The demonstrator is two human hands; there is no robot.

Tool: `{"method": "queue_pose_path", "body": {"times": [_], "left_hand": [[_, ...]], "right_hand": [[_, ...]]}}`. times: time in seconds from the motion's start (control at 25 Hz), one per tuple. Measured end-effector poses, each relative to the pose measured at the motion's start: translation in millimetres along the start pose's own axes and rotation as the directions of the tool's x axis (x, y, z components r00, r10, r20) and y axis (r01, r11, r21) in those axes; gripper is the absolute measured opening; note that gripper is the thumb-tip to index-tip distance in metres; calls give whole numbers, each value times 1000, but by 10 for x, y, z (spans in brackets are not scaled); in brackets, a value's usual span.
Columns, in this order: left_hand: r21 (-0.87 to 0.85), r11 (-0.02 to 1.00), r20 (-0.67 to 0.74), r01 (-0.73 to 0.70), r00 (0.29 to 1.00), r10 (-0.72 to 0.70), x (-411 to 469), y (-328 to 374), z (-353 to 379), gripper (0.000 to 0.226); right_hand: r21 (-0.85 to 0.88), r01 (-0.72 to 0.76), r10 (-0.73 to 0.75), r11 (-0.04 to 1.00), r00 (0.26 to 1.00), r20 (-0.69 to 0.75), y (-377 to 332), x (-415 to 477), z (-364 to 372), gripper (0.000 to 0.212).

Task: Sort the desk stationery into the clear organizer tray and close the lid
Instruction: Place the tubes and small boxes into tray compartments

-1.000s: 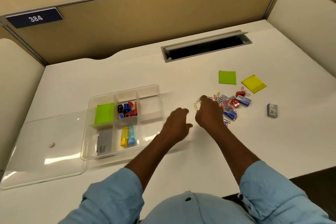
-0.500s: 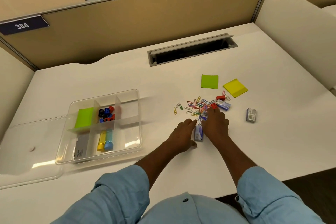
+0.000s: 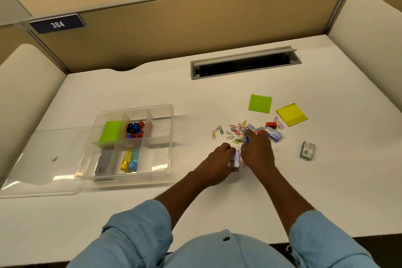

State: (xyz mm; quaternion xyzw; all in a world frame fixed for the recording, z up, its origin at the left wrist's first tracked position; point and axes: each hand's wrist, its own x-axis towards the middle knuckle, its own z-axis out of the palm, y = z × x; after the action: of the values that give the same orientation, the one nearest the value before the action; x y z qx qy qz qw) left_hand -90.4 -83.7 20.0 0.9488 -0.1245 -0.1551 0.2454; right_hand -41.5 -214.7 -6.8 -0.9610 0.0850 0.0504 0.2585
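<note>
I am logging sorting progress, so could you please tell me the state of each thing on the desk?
Tray, open, partly filled.
Lid, off, flat on the desk left of the tray.
Paper clips, loose, scattered on the desk.
Green pad on the desk, not yet sorted.
Yellow pad, not yet sorted.
Grey box, lying on the desk, not yet sorted.
Left hand, grips a small packet.
Right hand, fingers at the paper clips, grip unclear.

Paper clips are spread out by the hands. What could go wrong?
The paper clips lie loose, so a grab by the right hand may scatter them. The small box between it and the left hand could get knocked. The tray sits to the left, so clips may spill on the way.
</note>
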Motion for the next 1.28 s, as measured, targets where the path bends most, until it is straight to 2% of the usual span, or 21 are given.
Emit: {"method": "queue_pose_path", "body": {"times": [0.28, 0.52, 0.76, 0.88, 1.0, 1.08, 1.16, 1.28], "left_hand": [[-100, 994, -248, 34, 967, -58, -278, -158, -442, 61], [-131, 976, -325, 175, 922, -209, -511, -508, -733, 62], [-207, 940, -385, 273, 860, -335, -874, -1032, -1063, 59], [-132, 935, -320, 330, 878, -355, -1002, -1246, -1159, 62], [73, 905, -218, 418, 893, -395, -1047, -1445, -1222, 67], [216, 891, -171, 398, 914, -367, -1024, -1565, -1214, 65], [336, 881, -153, 333, 942, -297, -991, -1642, -1177, 51], [433, 860, -116, 271, 962, -245, -968, -1759, -1048, 45]], "right_hand": [[60, 154, -154, 986, 988, 1, -474, -92, -107, 42], [151, 289, -310, 945, 941, 136, -917, -290, -67, 69], [191, 456, -487, 869, 857, 168, -1567, -554, 184, 49], [127, 492, -508, 861, 825, 248, -1841, -678, 387, 61], [20, 518, -500, 855, 815, 291, -2053, -749, 563, 56], [-61, 527, -483, 847, 814, 322, -2138, -781, 650, 53], [-167, 532, -456, 830, 820, 345, -2181, -812, 721, 49], [-332, 542, -426, 772, 829, 363, -2206, -870, 802, 44]]}}
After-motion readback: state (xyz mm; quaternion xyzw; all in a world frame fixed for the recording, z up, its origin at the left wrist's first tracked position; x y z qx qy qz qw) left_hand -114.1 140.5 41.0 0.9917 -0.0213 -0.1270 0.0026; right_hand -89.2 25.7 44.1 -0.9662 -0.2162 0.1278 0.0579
